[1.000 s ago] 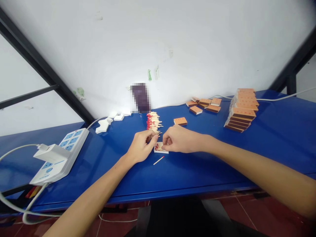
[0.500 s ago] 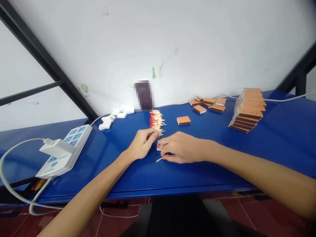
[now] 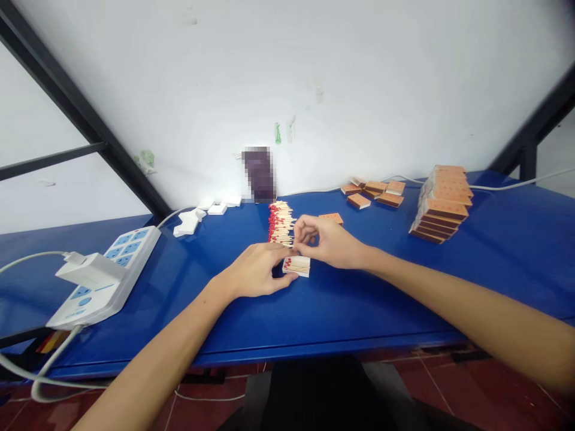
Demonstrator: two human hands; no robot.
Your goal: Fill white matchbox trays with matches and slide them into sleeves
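My left hand (image 3: 256, 272) steadies a small white matchbox tray (image 3: 304, 272), its thumb on the near side and its fingers on the far side. A few red-headed matches (image 3: 296, 267) lie in the tray. Just behind it is a long pile of matches (image 3: 281, 222), red heads to the left and pale sticks to the right. My right hand (image 3: 330, 239) is at the pile's near right end, thumb and forefinger pinched together by the stick ends. What sits between those fingertips is too small to make out.
Behind my right hand lies an orange matchbox (image 3: 331, 216), partly hidden. More matchboxes (image 3: 372, 190) lie loose by the wall, with a tall stack (image 3: 442, 203) to the right. White trays (image 3: 186, 222) and a power strip (image 3: 108, 269) with a plugged-in adapter are on the left.
My right hand has moved from over the tray, where a match stuck out of its fingers, back to the pile. My left hand has shifted onto the tray, whose inside now shows.
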